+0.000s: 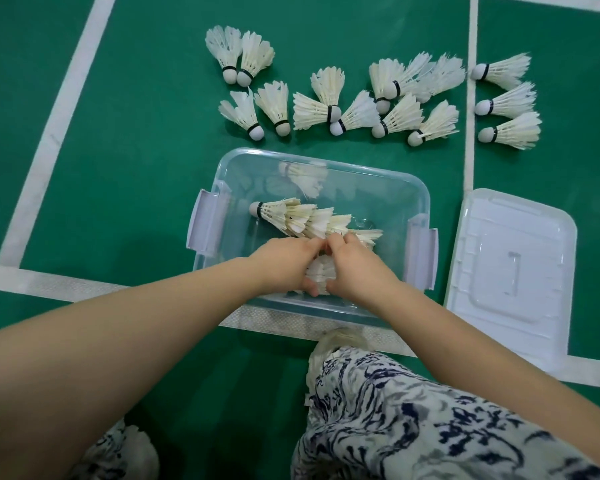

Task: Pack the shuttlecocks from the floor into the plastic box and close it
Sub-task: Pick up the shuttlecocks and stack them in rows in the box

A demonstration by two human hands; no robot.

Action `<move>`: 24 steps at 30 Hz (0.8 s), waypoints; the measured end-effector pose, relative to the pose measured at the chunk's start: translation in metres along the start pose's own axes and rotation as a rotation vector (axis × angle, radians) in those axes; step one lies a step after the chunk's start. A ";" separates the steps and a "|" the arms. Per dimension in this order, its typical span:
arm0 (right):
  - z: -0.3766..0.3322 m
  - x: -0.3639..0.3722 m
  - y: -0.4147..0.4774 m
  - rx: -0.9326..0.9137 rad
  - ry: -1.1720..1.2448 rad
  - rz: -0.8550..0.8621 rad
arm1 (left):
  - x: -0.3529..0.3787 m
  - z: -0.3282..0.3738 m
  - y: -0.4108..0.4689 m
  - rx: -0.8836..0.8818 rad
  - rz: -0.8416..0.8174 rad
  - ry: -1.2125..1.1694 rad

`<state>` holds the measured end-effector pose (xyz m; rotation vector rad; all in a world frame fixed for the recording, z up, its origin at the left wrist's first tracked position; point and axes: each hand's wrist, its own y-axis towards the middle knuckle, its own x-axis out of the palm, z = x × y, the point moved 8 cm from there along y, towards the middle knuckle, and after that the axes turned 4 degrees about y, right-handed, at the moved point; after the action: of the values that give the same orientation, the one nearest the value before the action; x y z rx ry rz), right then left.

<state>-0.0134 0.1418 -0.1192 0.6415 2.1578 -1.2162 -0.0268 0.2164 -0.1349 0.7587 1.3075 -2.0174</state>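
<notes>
Both hands, left hand [284, 261] and right hand [355, 263], pinch 1 small shuttlecock stack [321, 274] at near wall of clear plastic box [378, 181]; nested shuttlecock row [305, 218] lies just beyond, long axis left-right, cork left, equally near either hand; loose shuttlecocks [361, 98] wait far on floor.

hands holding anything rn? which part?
Both the left hand and right hand grip a shuttlecock by its feather skirt, low inside the plastic box; its cork is hidden.
</notes>
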 end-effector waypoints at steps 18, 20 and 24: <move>-0.023 -0.106 -0.017 -0.110 -0.019 0.365 | -0.093 0.009 -0.011 0.050 0.374 -0.068; -0.028 -0.135 -0.013 -0.145 0.079 0.467 | -0.119 0.004 -0.016 0.043 0.522 -0.124; -0.031 -0.168 0.024 -0.160 0.123 0.526 | -0.153 -0.016 -0.019 -0.012 0.744 -0.167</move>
<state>0.1152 0.1590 -0.0052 1.1453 1.9735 -0.7320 0.0601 0.2654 -0.0167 0.8831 0.7738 -1.4291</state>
